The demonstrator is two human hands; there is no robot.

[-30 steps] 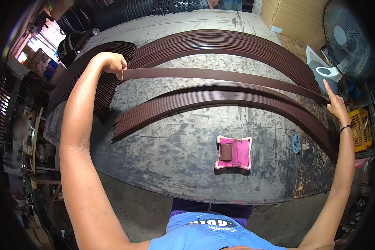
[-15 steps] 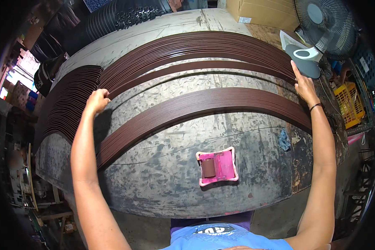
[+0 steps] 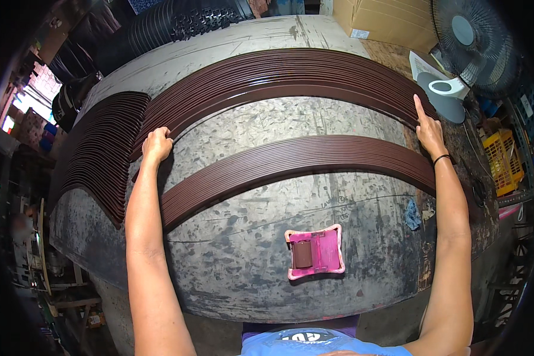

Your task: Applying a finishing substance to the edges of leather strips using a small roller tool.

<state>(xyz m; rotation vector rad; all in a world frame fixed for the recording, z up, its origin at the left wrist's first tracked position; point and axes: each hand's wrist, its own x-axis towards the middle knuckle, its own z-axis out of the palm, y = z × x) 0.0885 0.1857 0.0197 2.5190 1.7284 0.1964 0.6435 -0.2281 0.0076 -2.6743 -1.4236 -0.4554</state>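
Far brown strip stack (image 3: 282, 74) between the curled left hand (image 3: 158, 144) and the pointing right hand (image 3: 431, 133), well apart, grip unclear.

From head height, the desk (image 3: 237, 267) is seen from near, downward and forward, in wide fisheye.

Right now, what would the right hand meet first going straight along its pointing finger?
The right hand would likely meet the far brown strips first; passing above them, the cardboard box. Height is unclear.
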